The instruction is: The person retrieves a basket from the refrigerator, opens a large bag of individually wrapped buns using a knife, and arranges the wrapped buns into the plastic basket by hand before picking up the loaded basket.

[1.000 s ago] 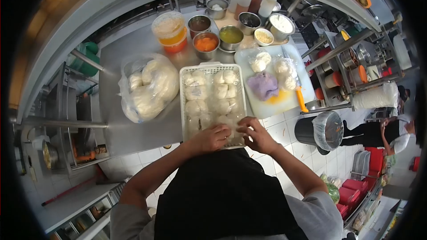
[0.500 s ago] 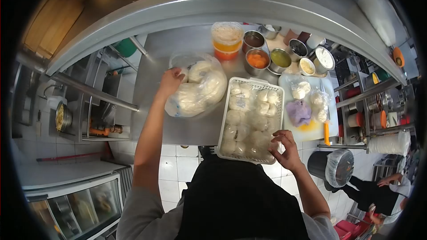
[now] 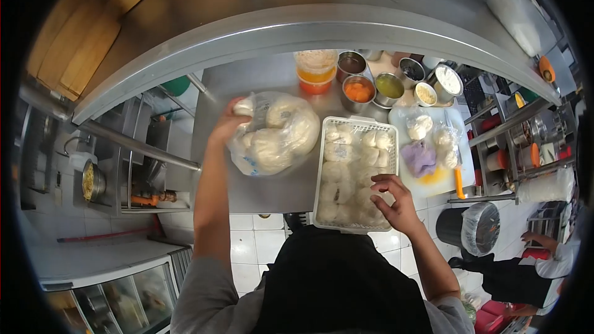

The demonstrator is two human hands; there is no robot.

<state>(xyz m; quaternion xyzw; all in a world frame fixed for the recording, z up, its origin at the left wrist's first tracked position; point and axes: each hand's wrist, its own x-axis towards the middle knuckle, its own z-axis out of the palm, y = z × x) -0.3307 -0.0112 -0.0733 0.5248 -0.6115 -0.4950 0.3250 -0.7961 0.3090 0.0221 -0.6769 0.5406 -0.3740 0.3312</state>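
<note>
On the left of the steel table, a clear plastic bag (image 3: 275, 136) holds large pieces of white dough. My left hand (image 3: 232, 121) grips a white dough piece at the bag's upper left edge; whether plastic lies between is unclear. A white plastic basket (image 3: 318, 179) with wrapped dough balls in two columns stands in front of me. Over its right rim hovers my right hand (image 3: 393, 201), fingers apart and holding nothing. Right of the basket, a white cutting board (image 3: 463, 139) carries a purple dough piece (image 3: 419, 158), bagged white dough (image 3: 445, 146) and an orange-handled knife (image 3: 459, 183).
A tub of orange sauce (image 3: 315, 74) and metal bowls, one with orange filling (image 3: 359, 91), stand behind the basket. A steel shelf edge (image 3: 309, 24) crosses above the table. A lined bin (image 3: 479, 229) and a co-worker (image 3: 513, 278) are at the right.
My left hand has left the basket for the dough bag and now grips dough at its edge. My right hand has lifted off the dough balls to the basket's right side. The view has shifted left.
</note>
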